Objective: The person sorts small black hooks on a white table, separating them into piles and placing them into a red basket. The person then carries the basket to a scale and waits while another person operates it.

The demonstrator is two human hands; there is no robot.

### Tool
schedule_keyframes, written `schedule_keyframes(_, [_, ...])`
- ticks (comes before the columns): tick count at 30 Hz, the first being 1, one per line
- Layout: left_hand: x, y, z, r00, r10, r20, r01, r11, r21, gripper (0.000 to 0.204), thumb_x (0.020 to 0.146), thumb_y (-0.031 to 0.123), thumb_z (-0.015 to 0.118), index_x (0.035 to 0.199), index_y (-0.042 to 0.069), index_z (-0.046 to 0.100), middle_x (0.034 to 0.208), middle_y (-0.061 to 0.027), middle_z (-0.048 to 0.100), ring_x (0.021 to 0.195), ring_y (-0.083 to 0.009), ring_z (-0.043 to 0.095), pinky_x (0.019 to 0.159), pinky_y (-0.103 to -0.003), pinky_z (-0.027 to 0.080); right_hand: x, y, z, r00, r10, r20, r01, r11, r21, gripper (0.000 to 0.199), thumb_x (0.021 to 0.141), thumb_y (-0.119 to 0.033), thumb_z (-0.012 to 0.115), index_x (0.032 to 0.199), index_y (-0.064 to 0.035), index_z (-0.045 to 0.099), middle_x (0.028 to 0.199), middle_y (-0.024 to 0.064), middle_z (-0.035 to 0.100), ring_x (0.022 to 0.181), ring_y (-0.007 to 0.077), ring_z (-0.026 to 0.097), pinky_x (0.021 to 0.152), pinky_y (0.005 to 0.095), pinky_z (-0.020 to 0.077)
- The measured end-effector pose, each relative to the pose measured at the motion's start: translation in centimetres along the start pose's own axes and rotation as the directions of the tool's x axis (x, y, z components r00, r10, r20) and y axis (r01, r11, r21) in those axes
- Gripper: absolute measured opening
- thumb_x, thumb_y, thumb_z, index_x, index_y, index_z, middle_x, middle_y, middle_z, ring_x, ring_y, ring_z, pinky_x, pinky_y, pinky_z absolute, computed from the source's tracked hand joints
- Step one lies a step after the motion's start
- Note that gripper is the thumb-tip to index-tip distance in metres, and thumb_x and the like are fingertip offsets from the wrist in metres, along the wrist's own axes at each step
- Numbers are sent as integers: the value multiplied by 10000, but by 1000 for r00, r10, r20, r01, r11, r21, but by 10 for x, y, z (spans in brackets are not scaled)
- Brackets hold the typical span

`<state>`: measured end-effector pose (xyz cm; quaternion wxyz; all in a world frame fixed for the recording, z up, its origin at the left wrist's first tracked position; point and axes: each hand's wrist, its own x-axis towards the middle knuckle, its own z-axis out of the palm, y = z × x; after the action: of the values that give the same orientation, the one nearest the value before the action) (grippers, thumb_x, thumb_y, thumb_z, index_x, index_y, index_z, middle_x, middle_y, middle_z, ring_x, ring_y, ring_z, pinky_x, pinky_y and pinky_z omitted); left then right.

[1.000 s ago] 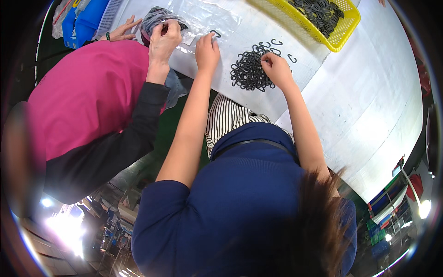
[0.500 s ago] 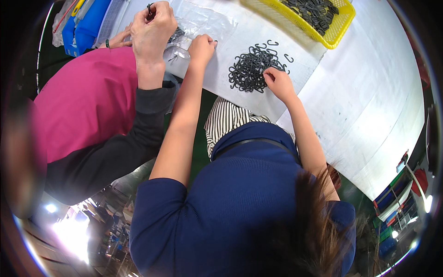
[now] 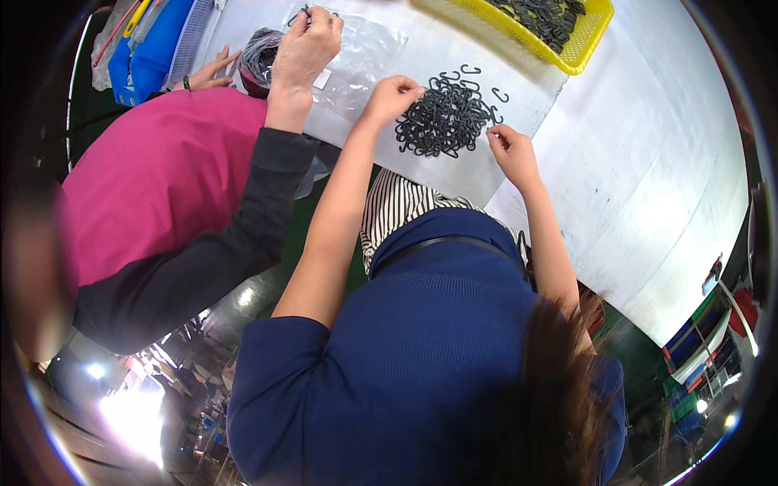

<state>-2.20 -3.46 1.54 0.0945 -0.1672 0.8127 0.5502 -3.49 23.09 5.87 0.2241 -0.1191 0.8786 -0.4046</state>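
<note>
A pile of small black S-shaped hooks [image 3: 442,120] lies on the white tabletop in front of me. My left hand [image 3: 393,100] is at the pile's upper left edge, its fingertips closed together; what they hold, if anything, is too small to make out. At the pile's right side is my right hand [image 3: 515,155], thumb and forefinger pinched on what looks like a black hook, of which only a dark bit shows. A few loose hooks [image 3: 501,95] lie apart along the pile's far right edge.
A yellow basket [image 3: 590,50] of dark pieces stands at the far edge. On my left, a co-worker's raised hand [image 3: 306,57] pinches a small dark piece above a clear plastic bag [image 3: 365,50]. Beside it lies a dark bundle [image 3: 259,58]. A blue bin [image 3: 150,61] stands farther left.
My left hand has moved right, from beside the plastic bag to the pile. My right hand has drawn slightly right, off the pile. The co-worker's raised hand has shifted right, uncovering the dark bundle.
</note>
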Motion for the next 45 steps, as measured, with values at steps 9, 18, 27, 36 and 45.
schedule_keyframes(9, [-36,-18,20,891,441,-107,-366,838,405,764,677,388,702,1246,5,367,1303,-225,340,1237,-354,289,1025,-418,233,45,32,24,896,-345,-280,264,921,-287,610,740,-252,653,1239,-12,396,1291,197,375,1204,360,329,998,411,280])
schedule_keyframes(18, [-67,-19,42,917,398,19,-329,729,601,1043,557,569,709,1330,40,250,1394,-234,180,1317,-355,130,1060,-469,117,67,12,57,887,-456,-70,397,830,-391,674,770,-378,601,1284,-20,354,1370,196,286,1294,367,203,1044,455,189])
schedule_keyframes(27, [-55,-13,42,903,426,-50,-346,792,503,901,670,438,695,1316,3,241,1380,-265,183,1298,-390,163,1046,-471,160,88,-2,45,854,-515,-76,493,847,-200,653,765,-306,624,1286,-17,355,1369,216,282,1265,383,257,1032,441,226])
schedule_keyframes(36, [-25,-3,45,909,417,-2,-348,761,548,813,740,459,611,1305,-15,269,1369,-246,237,1300,-380,173,1054,-468,151,114,-13,59,831,-531,166,547,725,-418,480,840,-330,505,1247,-84,444,1390,135,291,1296,335,221,1045,449,203])
schedule_keyframes(45, [-27,6,68,870,489,59,-472,796,379,775,723,456,622,1268,-6,322,1304,-189,341,1265,-371,252,1037,-469,201,75,2,31,858,-464,219,513,790,-336,377,809,-213,541,1145,-44,518,1332,114,394,1260,326,297,1024,453,243])
